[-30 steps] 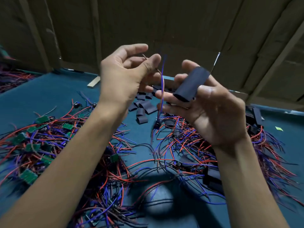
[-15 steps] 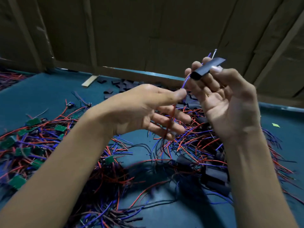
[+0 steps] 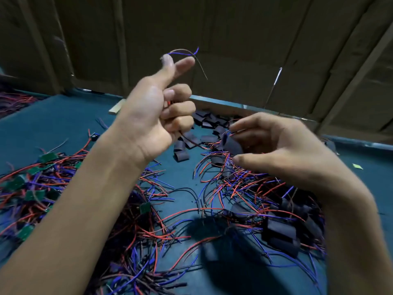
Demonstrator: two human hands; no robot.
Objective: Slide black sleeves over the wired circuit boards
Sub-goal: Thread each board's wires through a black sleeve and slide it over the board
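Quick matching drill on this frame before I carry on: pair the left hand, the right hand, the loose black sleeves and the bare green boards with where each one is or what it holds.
Things:
1. left hand
2. right hand
3. loose black sleeves
4. bare green boards

Places or states:
A. heaped at the table's far middle
B. grips a black sleeve
C. among wires at the table's left
D. raised, pinching thin wires

Pairs: 1-D, 2-B, 3-A, 4-C

Electronics assembly workshop: wired boards (image 3: pixel 34 194) heaped on teal bench (image 3: pixel 53 124).
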